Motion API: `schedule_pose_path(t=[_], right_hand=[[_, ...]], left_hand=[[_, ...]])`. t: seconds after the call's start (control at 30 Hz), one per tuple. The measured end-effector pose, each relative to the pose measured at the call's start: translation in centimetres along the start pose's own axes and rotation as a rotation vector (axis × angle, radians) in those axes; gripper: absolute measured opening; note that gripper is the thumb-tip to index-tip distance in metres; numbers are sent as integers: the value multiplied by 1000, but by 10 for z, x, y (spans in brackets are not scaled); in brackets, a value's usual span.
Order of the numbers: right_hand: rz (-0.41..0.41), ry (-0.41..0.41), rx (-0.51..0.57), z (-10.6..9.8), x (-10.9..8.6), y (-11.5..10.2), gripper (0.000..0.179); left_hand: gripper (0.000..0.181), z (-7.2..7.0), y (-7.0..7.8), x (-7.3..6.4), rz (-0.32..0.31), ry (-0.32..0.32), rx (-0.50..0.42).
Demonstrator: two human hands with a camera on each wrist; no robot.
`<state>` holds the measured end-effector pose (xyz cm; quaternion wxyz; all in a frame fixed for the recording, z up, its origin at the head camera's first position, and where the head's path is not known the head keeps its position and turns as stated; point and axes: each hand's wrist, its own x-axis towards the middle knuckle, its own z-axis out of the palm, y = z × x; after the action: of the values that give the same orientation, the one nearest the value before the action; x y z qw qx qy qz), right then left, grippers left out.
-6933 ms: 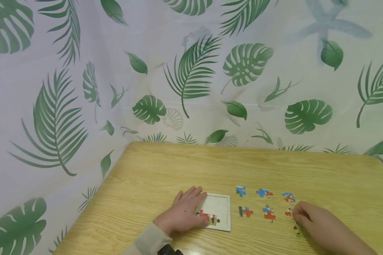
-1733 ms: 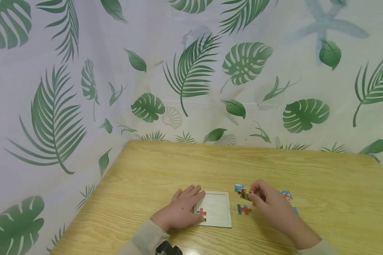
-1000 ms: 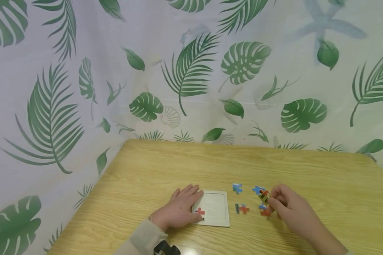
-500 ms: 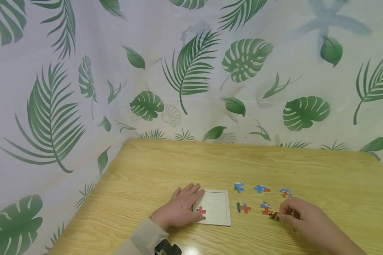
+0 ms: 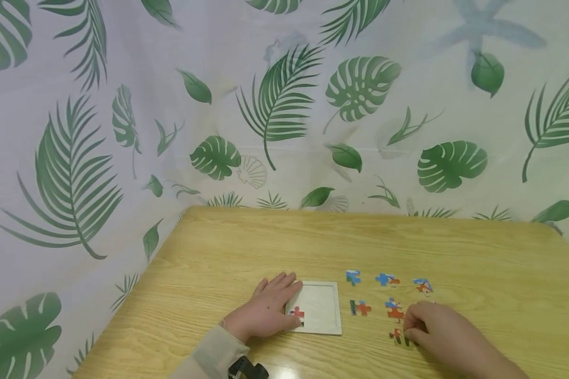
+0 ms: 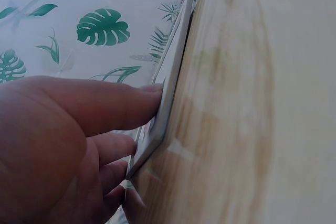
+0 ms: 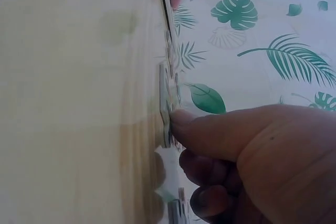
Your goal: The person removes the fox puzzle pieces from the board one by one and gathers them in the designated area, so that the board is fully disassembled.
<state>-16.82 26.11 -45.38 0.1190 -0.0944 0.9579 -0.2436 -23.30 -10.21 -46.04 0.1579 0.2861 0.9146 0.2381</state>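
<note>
My left hand [image 5: 265, 311] lies across the left side of a pale square puzzle tray [image 5: 329, 333]. Its thumb [image 6: 121, 103] rests on the tray's near edge, and its other fingers reach along the left side. A red jigsaw piece [image 5: 297, 311] sits in the tray's lower left corner, partly under the thumb. My right hand [image 5: 438, 331] pinches a red and green jigsaw piece [image 5: 396, 335] low at the table, right of the tray. In the right wrist view the thumb [image 7: 184, 120] is against a piece's edge; the other fingers are curled.
Loose jigsaw pieces lie in rows on the wooden table [image 5: 246, 237]: a blue one [image 5: 353, 277], a blue and orange one [image 5: 386, 279], a fox-face one [image 5: 423, 286], a red one [image 5: 362, 308] and a blue-red one [image 5: 394, 309]. A leaf-print curtain [image 5: 284, 173] stands behind.
A second piece seen in the tray earliest is gone from there. My right hand has carried the red and green piece rightward over the loose pieces, then down to the table. My left hand stays put.
</note>
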Motion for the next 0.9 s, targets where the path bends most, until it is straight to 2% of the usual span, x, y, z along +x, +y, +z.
schedule_pose_path(t=[0.2,0.43,0.57,0.9], right_hand=[[-9,12,-15,1,-1,1,14],[-128,11,-11,0,1,7,10],[-184,22,-11,2,1,9,15],[-193,72,-47,5,2,7,21]], left_hand=[[79,0,-1,0,1,-3,4],[78,1,-1,0,9,0,-5],[78,0,-1,0,8,-3,-7],[78,-1,1,-1,9,-3,-2]])
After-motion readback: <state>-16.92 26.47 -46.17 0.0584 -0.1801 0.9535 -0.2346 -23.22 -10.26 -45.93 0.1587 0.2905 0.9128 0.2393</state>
